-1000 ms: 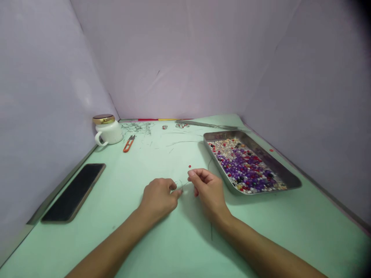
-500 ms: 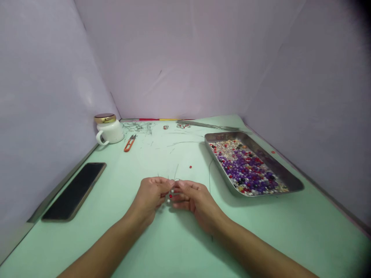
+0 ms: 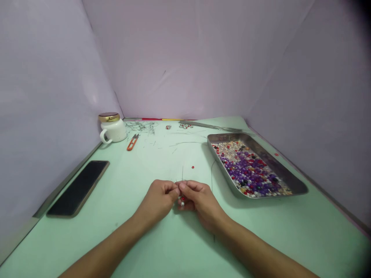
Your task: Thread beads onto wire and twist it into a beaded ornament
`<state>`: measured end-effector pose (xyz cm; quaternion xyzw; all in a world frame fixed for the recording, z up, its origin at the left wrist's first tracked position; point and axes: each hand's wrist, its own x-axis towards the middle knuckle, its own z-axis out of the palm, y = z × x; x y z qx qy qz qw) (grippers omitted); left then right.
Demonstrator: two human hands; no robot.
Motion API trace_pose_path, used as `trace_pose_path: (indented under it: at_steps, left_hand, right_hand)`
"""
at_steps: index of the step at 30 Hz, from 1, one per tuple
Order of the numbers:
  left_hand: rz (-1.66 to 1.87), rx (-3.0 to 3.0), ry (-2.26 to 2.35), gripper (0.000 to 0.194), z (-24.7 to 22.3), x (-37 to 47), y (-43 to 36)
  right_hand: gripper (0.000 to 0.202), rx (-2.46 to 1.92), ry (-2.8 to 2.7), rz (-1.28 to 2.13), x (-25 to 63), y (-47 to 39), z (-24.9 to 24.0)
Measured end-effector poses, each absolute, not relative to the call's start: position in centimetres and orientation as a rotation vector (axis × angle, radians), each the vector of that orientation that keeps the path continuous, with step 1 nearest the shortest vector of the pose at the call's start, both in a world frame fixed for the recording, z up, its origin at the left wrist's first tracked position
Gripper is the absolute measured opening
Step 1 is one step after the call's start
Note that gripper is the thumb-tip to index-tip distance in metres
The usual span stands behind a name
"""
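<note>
My left hand (image 3: 160,199) and my right hand (image 3: 199,199) meet at the fingertips over the middle of the green table, both pinching a thin dark wire (image 3: 182,173) whose end sticks up between them. Red and white beads (image 3: 182,199) hang just below the fingertips, beside the curled fingers of my right hand. How the wire runs between the fingers is hidden. A single red bead (image 3: 193,167) lies on the table beyond my hands.
A metal tray (image 3: 228,184) of mixed beads is on the right. To the left lie a phone (image 3: 78,189) and orange snips (image 3: 132,143), near a white lidded mug (image 3: 116,130). Wire scraps (image 3: 142,126), beaded pieces (image 3: 185,126) and long wires (image 3: 214,126) are at the back.
My left hand has moved right and turned inward, its fingers now closer to my right hand. The beads have shifted nearer my right fingers. The view has moved slightly.
</note>
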<state>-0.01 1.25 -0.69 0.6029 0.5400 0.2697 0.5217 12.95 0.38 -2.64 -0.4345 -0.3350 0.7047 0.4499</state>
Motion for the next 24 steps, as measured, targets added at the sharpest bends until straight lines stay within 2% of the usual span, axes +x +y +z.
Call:
trace_pose_path:
  at_steps: [6,10,16,24]
  left_hand:
    - [0.597,1.561,1.321,0.028,-0.4,-1.0,1.6]
    - [0.526,1.454,1.198,0.027,-0.5,-1.5,1.7]
    - [0.567,1.365,1.257,0.022,-0.4,-1.0,1.8]
    - [0.557,1.32,1.231,0.027,-0.3,-0.5,1.7]
  right_hand:
    - [0.024,-1.146,-0.858,1.584,13.3,0.7,-2.5]
    - [0.025,-1.08,-0.753,1.605,13.4,0.9,-2.9]
    - [0.025,-1.073,-0.738,1.601,13.3,0.9,-3.0]
    - [0.023,-1.049,-0.748,1.63,13.4,0.8,-2.8]
